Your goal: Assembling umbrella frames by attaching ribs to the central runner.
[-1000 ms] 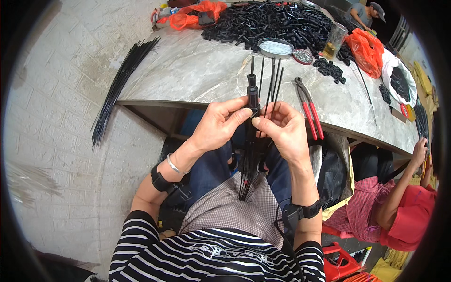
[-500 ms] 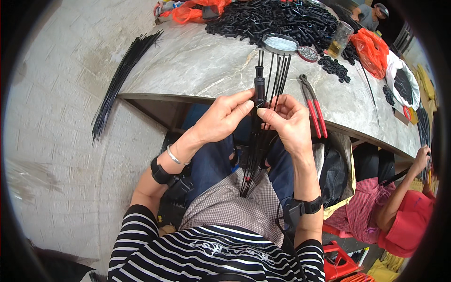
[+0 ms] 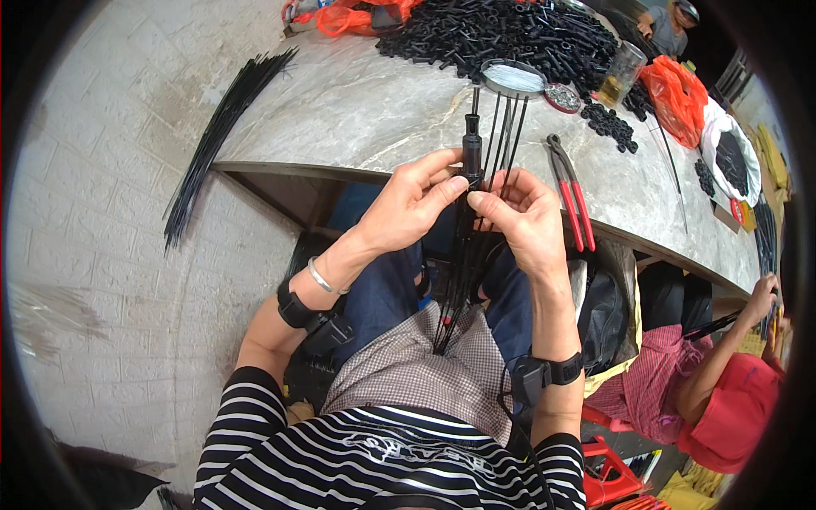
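Note:
My left hand (image 3: 411, 204) and my right hand (image 3: 520, 219) meet in front of my chest, both pinching a bundle of thin black rods (image 3: 463, 255). A black plastic hub piece (image 3: 472, 153) sits on the bundle just above my fingertips. Several rod tips fan out above it over the table edge, and the lower ends rest on my lap. My left thumb and forefinger press the hub's base; my right fingers hold the rods beside it.
A grey stone table (image 3: 357, 110) carries a heap of black plastic parts (image 3: 501, 34), red-handled pliers (image 3: 569, 191), a round tin (image 3: 512, 78), a glass (image 3: 620, 72) and orange bags (image 3: 671, 89). Long black rods (image 3: 221, 136) lie at its left. Another person (image 3: 714, 382) sits at my right.
The bundle and both hands have stayed together, drifting slightly; the view has tilted a little. My fingers have shifted slightly on the hub's base.

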`<action>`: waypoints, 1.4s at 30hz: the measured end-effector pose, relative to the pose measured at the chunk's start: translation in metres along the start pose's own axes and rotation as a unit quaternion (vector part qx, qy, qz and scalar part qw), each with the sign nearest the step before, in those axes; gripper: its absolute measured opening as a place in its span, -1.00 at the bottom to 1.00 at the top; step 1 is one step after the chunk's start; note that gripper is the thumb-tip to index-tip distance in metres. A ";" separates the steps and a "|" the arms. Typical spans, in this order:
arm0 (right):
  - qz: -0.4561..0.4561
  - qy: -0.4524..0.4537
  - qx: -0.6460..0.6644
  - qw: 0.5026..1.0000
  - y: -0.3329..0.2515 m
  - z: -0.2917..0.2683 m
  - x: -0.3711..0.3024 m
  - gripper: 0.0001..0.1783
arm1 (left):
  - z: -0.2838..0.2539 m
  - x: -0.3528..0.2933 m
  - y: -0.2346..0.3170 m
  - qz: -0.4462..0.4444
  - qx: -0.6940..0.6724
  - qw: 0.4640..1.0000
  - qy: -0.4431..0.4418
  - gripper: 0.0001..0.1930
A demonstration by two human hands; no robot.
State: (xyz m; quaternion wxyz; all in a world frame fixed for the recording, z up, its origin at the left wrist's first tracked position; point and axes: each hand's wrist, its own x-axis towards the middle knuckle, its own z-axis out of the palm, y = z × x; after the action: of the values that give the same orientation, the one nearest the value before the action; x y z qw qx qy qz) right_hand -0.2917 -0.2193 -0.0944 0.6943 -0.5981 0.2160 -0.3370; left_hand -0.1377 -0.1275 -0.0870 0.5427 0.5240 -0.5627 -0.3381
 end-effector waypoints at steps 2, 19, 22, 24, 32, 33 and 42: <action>-0.006 0.005 -0.011 1.000 0.000 0.002 0.001 -0.79 | 0.003 0.001 -0.005 0.015 -0.026 0.999 0.020 -0.61; -0.131 0.064 -0.094 0.985 0.000 0.016 -0.019 -0.75 | 0.007 -0.009 0.001 0.004 -0.130 0.991 0.033 -0.63; -0.231 0.153 -0.217 0.936 -0.009 0.014 -0.034 -0.80 | 0.005 -0.010 -0.001 0.015 -0.128 0.991 0.022 -0.63; -0.293 0.185 -0.272 0.898 -0.004 0.011 -0.036 -0.80 | 0.003 -0.012 -0.001 0.015 -0.130 0.991 0.012 -0.63; -0.134 0.119 -0.058 0.982 -0.006 0.017 -0.041 -0.70 | 0.003 -0.013 0.006 0.002 -0.116 0.993 -0.036 -0.63; -0.111 0.099 -0.097 0.984 -0.009 0.016 -0.043 -0.75 | 0.002 -0.014 0.007 0.002 -0.114 0.993 -0.037 -0.63; -0.149 0.125 -0.036 0.980 -0.009 0.017 -0.047 -0.83 | 0.008 -0.016 0.006 0.012 -0.127 0.990 -0.052 -0.59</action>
State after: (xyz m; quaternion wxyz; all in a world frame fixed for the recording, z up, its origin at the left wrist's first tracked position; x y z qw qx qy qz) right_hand -0.3135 -0.1740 -0.0872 0.5822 -0.6013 0.2214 -0.5004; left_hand -0.1485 -0.1126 -0.0862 0.5789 0.4257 -0.5485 -0.4275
